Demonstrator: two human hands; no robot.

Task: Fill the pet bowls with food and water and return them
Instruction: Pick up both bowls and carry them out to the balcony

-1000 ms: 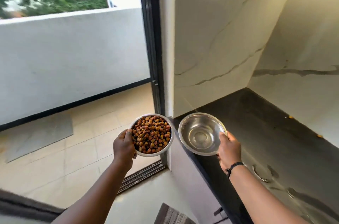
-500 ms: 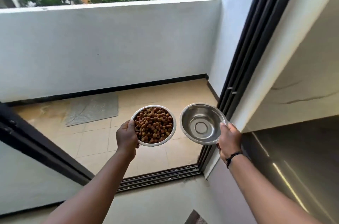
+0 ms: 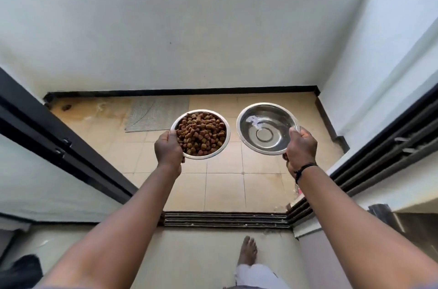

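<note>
Two metal bowls are up in the air in front of us, side by side and a little apart, above the balcony floor (image 3: 225, 184). We hold the food bowl (image 3: 200, 134) on the left. It is full of brown food bits (image 3: 201, 133), piled close to the rim. We hold the water bowl (image 3: 267, 128) on the right. It is shiny inside, and we see bright light spots on its far left side, so it looks like there is some water in it, but we cannot tell how much.

Our left hand (image 3: 168, 147) grips the near left rim of the food bowl, with the thumb on top of the rim and the fingers tucked under, out of sight. Our right hand (image 3: 299, 149) grips the near right rim of the water bowl the same way, thumb over the edge. A dark band (image 3: 304, 168) goes around the right wrist.

Far on the floor lies a grey mat (image 3: 157, 114), close to the white balcony wall (image 3: 189, 35). Near us runs the door track (image 3: 226, 219) across the doorway. Our bare foot (image 3: 247, 250) stands on the pale floor just inside it.
</note>
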